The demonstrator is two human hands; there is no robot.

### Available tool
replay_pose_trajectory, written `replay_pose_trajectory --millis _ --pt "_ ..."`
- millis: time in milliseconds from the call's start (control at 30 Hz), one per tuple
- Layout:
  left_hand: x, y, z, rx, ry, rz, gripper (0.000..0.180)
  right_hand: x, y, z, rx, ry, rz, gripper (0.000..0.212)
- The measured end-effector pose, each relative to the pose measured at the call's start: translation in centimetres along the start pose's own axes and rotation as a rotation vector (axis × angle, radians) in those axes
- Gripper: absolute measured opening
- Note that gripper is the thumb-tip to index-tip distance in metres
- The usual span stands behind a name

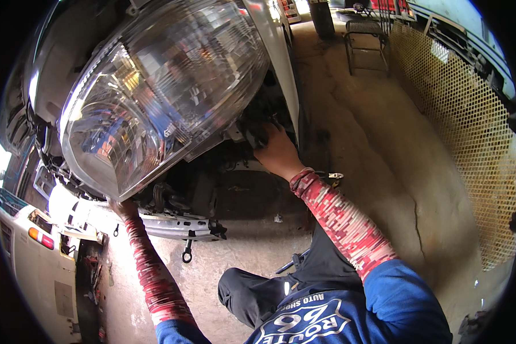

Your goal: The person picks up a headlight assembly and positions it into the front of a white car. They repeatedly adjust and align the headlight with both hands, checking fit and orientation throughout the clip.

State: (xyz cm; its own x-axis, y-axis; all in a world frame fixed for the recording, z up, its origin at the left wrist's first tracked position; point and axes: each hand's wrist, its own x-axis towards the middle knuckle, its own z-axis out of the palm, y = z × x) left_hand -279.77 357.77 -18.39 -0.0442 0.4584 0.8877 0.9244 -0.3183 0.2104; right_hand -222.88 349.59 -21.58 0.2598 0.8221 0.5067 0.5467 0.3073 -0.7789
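Note:
A large clear car headlight (172, 86) fills the upper left, tilted at the front corner of a car and partly smeared by motion. My left hand (122, 208) grips its lower corner from below, most of the fingers hidden behind the lens. At the headlight's right end, my right hand (278, 152) reaches into the dark gap beside the white fender (284, 63). Its fingers are curled at a black part (257, 131) there; I cannot make out what they hold.
Below the headlight runs a bare metal bumper beam (178, 226) with a black tow ring (187, 252) hanging from it. A light-coloured vehicle (49, 269) stands at left. Yellowish mesh (458, 120) lines the right, and a metal stool (367, 43) stands farther back on the cracked concrete floor (378, 132).

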Motion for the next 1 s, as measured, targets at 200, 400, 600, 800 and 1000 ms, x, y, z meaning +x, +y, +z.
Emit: replay_pose_trajectory --millis 200,400,600,800,1000 --pt "0.2 8.8 -0.8 -0.170 0.198 0.041 0.045 0.4 0.3 -0.2 0.082 0.007 -0.083 0.054" --pt "1.0 13.6 -2.0 -0.173 0.236 0.006 0.042 0.3 -0.2 -0.5 0.109 0.046 -0.107 0.052" --pt "1.2 14.6 -2.3 -0.233 0.223 -0.032 0.045 0.6 0.6 0.0 0.098 0.055 -0.070 0.051" --pt "1.1 14.7 -2.6 -0.215 0.203 -0.046 0.045 0.5 0.7 -0.4 0.103 -0.013 -0.048 0.052" --pt "1.2 14.5 -2.6 -0.212 0.204 -0.035 0.046 0.4 0.2 -0.4 0.092 0.003 -0.024 0.050"
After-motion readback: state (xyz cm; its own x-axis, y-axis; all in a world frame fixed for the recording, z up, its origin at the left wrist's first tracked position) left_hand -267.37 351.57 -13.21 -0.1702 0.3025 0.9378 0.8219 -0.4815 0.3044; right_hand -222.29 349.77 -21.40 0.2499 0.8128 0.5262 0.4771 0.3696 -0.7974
